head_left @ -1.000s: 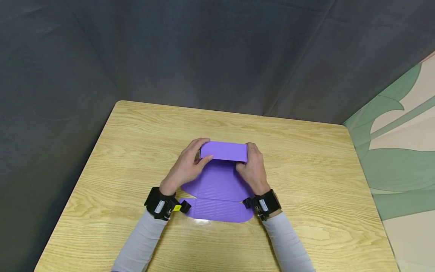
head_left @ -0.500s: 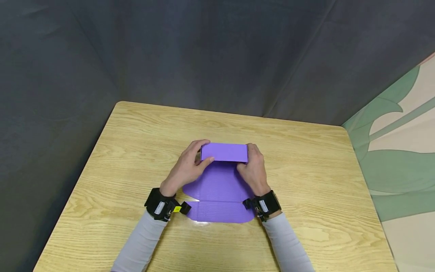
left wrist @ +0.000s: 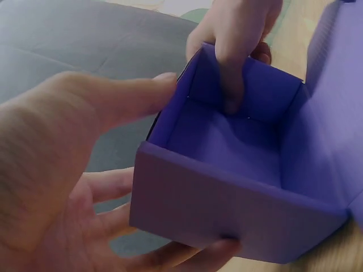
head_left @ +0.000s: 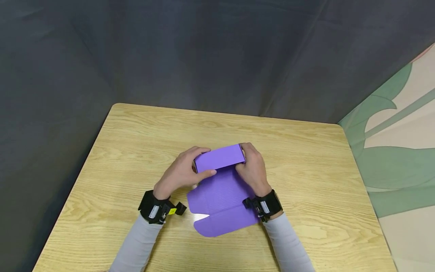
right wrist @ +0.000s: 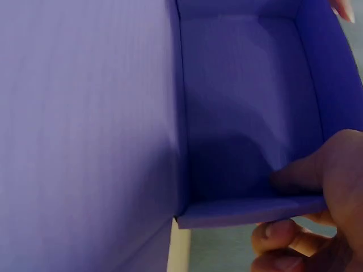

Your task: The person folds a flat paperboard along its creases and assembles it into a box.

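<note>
A purple cardboard box is tipped on its side, its outer face toward the head camera. Its long lid flap stretches toward the person, with rounded tabs at the near end. My left hand grips the box's left end; in the left wrist view several fingertips press the outside of the end wall and the thumb lies by the rim. My right hand pinches the opposite end wall, thumb inside and fingers outside. Nothing lies inside the box in the wrist views.
The wooden table extends around the box on all sides. A dark curtain hangs behind its far edge, and a green and beige patterned surface borders it on the right.
The box has turned, its left end swinging nearer the person and its lid's near end shifting right and closer. My left hand moved down with it; the right hand stayed nearly in place.
</note>
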Demonstrator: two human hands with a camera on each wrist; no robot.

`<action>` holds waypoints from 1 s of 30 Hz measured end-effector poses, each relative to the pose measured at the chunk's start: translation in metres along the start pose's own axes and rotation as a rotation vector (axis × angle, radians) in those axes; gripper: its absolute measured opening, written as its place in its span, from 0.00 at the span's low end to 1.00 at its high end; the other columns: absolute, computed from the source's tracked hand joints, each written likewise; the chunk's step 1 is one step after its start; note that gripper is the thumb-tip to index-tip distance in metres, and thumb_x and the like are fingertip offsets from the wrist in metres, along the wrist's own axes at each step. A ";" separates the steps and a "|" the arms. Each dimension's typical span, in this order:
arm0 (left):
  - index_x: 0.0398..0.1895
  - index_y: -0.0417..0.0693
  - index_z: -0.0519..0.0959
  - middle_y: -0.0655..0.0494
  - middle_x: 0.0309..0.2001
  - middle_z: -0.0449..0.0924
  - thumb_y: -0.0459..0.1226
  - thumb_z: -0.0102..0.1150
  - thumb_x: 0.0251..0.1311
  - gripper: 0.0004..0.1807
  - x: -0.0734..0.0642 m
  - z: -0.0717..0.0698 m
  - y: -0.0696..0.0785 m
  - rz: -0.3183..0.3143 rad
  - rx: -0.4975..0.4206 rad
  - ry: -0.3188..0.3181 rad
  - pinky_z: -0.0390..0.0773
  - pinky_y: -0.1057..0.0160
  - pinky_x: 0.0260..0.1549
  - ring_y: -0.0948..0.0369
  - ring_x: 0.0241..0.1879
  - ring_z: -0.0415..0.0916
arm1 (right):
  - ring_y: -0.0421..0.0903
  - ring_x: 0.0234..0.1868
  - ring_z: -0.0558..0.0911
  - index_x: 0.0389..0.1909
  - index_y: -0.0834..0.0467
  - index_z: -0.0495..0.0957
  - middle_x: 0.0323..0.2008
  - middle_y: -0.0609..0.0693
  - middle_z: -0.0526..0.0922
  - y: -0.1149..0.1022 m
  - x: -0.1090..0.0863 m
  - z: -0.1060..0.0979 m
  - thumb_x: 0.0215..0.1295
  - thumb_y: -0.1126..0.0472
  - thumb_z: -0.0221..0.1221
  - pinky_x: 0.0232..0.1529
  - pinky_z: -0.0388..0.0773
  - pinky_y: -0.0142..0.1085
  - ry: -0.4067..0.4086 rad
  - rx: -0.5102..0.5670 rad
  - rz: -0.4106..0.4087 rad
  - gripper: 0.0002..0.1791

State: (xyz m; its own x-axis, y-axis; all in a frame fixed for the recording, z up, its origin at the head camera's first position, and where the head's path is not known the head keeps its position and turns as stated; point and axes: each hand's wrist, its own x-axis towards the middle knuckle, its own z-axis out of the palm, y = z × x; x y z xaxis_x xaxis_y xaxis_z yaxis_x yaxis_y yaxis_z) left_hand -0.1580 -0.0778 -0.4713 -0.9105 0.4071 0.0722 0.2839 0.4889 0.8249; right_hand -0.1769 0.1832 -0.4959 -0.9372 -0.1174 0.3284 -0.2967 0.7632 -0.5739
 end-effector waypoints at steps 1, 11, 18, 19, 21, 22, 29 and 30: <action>0.71 0.52 0.77 0.56 0.61 0.82 0.54 0.78 0.61 0.38 -0.001 0.000 0.002 0.003 0.009 -0.008 0.83 0.52 0.50 0.57 0.50 0.82 | 0.59 0.50 0.87 0.56 0.65 0.83 0.50 0.59 0.87 -0.002 0.000 -0.002 0.45 0.78 0.61 0.49 0.85 0.55 0.000 -0.012 -0.008 0.30; 0.64 0.53 0.83 0.57 0.56 0.87 0.51 0.80 0.57 0.32 -0.002 -0.003 0.005 0.007 0.004 0.040 0.84 0.54 0.47 0.58 0.49 0.83 | 0.46 0.28 0.80 0.61 0.61 0.82 0.53 0.55 0.85 -0.022 -0.004 -0.027 0.55 0.70 0.66 0.25 0.77 0.42 -0.003 -0.101 -0.079 0.28; 0.64 0.51 0.84 0.53 0.58 0.87 0.51 0.80 0.58 0.32 -0.003 -0.007 -0.004 -0.041 0.004 0.136 0.86 0.50 0.48 0.54 0.51 0.85 | 0.47 0.32 0.81 0.62 0.60 0.81 0.52 0.54 0.85 -0.036 -0.011 -0.059 0.63 0.56 0.75 0.26 0.72 0.37 0.071 -0.089 -0.134 0.28; 0.64 0.51 0.84 0.52 0.58 0.87 0.51 0.80 0.58 0.32 -0.003 -0.009 -0.005 -0.049 0.004 0.155 0.86 0.50 0.48 0.53 0.51 0.85 | 0.48 0.34 0.82 0.61 0.61 0.81 0.52 0.54 0.85 -0.037 -0.012 -0.062 0.63 0.56 0.75 0.27 0.72 0.38 0.088 -0.085 -0.136 0.28; 0.64 0.50 0.83 0.51 0.58 0.86 0.51 0.80 0.58 0.33 -0.004 -0.011 -0.008 -0.059 0.001 0.195 0.86 0.48 0.49 0.52 0.51 0.85 | 0.51 0.37 0.83 0.61 0.61 0.81 0.52 0.55 0.85 -0.036 -0.012 -0.069 0.63 0.57 0.75 0.29 0.74 0.40 0.116 -0.079 -0.136 0.27; 0.64 0.49 0.83 0.50 0.58 0.86 0.51 0.80 0.58 0.33 -0.004 -0.013 -0.010 -0.059 -0.007 0.215 0.86 0.47 0.49 0.51 0.51 0.85 | 0.52 0.39 0.83 0.61 0.61 0.81 0.53 0.55 0.86 -0.035 -0.011 -0.071 0.63 0.57 0.75 0.30 0.75 0.41 0.127 -0.076 -0.131 0.27; 0.66 0.46 0.82 0.45 0.60 0.85 0.48 0.79 0.59 0.33 -0.002 -0.020 -0.017 -0.098 -0.087 0.348 0.85 0.49 0.49 0.49 0.53 0.85 | 0.58 0.48 0.84 0.60 0.63 0.82 0.54 0.58 0.86 -0.025 -0.006 -0.078 0.62 0.56 0.76 0.44 0.79 0.50 0.168 -0.056 -0.109 0.28; 0.66 0.46 0.82 0.44 0.60 0.85 0.48 0.79 0.60 0.33 -0.002 -0.020 -0.018 -0.106 -0.096 0.365 0.84 0.50 0.48 0.49 0.52 0.85 | 0.59 0.49 0.83 0.60 0.64 0.82 0.54 0.59 0.86 -0.023 -0.005 -0.078 0.62 0.56 0.76 0.46 0.79 0.51 0.169 -0.054 -0.106 0.29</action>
State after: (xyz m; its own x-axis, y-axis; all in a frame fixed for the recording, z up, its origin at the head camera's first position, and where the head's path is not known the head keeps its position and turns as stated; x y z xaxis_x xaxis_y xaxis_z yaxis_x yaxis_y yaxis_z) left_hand -0.1671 -0.1028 -0.4748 -0.9853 0.0484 0.1641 0.1688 0.4320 0.8859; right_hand -0.1510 0.2155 -0.4260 -0.8558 -0.0941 0.5086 -0.3777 0.7856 -0.4901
